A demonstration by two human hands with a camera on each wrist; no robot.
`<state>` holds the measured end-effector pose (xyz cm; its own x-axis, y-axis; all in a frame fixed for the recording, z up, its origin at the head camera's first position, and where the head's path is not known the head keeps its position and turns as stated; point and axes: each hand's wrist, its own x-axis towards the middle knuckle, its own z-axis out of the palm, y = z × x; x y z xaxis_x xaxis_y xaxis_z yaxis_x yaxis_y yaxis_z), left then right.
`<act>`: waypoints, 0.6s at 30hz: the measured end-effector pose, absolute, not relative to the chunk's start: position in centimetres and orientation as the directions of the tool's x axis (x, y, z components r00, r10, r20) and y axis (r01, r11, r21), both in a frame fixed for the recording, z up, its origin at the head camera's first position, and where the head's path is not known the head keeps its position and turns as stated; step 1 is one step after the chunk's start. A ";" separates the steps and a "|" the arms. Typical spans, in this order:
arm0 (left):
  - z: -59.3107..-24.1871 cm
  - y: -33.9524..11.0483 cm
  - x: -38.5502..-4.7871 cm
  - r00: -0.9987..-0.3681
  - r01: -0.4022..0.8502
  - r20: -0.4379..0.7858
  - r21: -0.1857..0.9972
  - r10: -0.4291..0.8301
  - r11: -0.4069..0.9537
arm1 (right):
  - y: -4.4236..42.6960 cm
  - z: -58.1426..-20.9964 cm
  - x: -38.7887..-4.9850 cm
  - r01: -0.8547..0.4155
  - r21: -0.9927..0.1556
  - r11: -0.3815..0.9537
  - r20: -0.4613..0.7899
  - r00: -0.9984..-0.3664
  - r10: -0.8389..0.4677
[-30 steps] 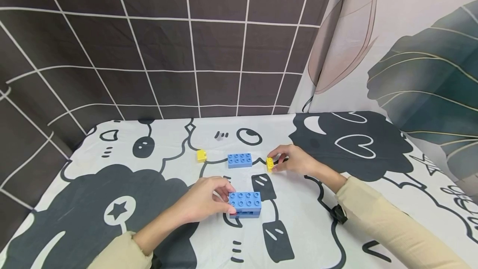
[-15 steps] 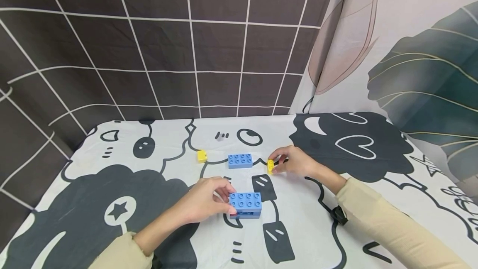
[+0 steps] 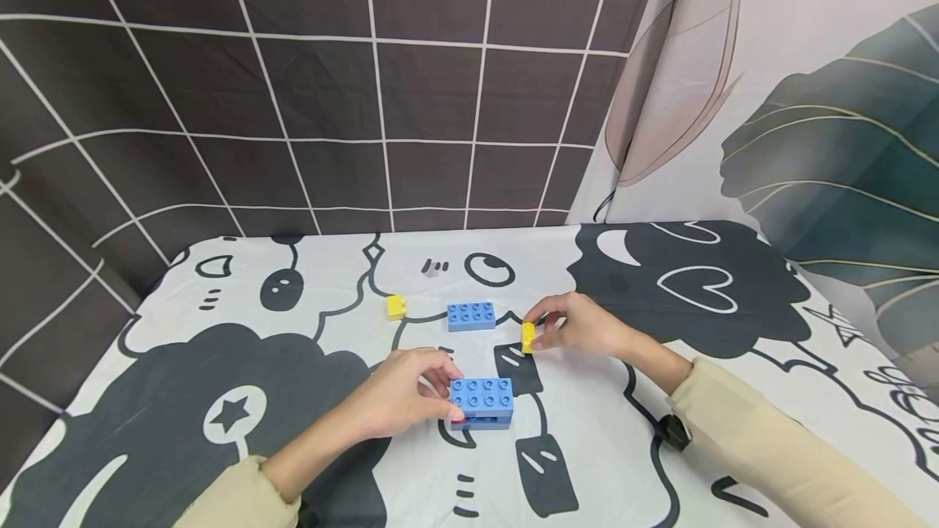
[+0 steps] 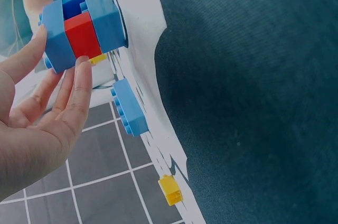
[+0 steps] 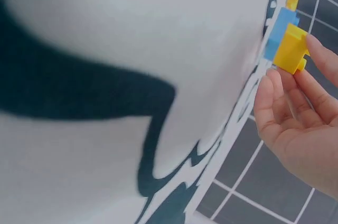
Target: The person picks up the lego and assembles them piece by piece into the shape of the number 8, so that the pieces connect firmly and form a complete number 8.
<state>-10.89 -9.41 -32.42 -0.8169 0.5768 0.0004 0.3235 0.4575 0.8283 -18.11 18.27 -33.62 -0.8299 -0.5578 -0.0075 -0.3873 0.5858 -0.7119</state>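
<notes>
My left hand grips the left end of a stacked block made of two blue bricks. Between those blue layers, the left wrist view shows a red brick near the fingertips, with a gap beside it. To the right and farther back, my right hand pinches a small yellow brick between thumb and fingers. In the right wrist view that yellow brick has its studs turned toward the hand. Whether it touches the cloth is hard to tell.
A loose blue brick lies studs up behind the stack. Left of it sits another small yellow brick. The table wears a black-and-white patterned cloth, and a dark gridded curtain hangs along the back edge.
My right hand has brought the yellow brick slightly nearer to me and a touch to the left. The left hand and the stack stay in place.
</notes>
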 end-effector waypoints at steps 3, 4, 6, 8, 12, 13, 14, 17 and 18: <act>-32.4 -9.4 -10.9 -0.817 0.325 0.000 0.826 0.577 0.460 | 18.0 -33.2 -17.6 -0.404 -0.720 0.564 0.010 -0.819 -0.574; -32.4 -9.4 -10.9 -0.817 0.325 0.000 0.826 0.577 0.460 | 17.9 -33.0 -17.4 -0.412 -0.723 0.555 0.017 -0.813 -0.581; -32.4 -9.4 -10.9 -0.817 0.323 -0.002 0.826 0.577 0.461 | 17.7 -32.7 -17.0 -0.429 -0.729 0.534 0.030 -0.799 -0.600; -32.4 -9.4 -10.9 -0.817 0.321 -0.004 0.828 0.577 0.460 | 17.4 -32.2 -16.6 -0.443 -0.732 0.518 0.039 -0.786 -0.617; -32.4 -9.4 -10.9 -0.815 0.319 -0.002 0.833 0.579 0.452 | 16.9 -31.4 -15.6 -0.459 -0.744 0.485 0.044 -0.758 -0.650; -32.4 -9.5 -10.9 -0.814 0.320 -0.001 0.834 0.580 0.449 | 16.8 -31.3 -15.4 -0.459 -0.751 0.476 0.043 -0.752 -0.658; -32.4 -9.5 -10.9 -0.814 0.320 0.000 0.835 0.581 0.448 | 16.7 -31.1 -15.2 -0.458 -0.757 0.465 0.042 -0.745 -0.665; -32.5 -9.5 -11.0 -0.813 0.322 0.001 0.834 0.583 0.448 | 16.5 -30.8 -14.5 -0.459 -0.780 0.426 0.046 -0.721 -0.691; -32.5 -9.5 -11.0 -0.813 0.323 0.001 0.832 0.583 0.450 | 16.4 -30.8 -14.3 -0.458 -0.788 0.412 0.049 -0.713 -0.699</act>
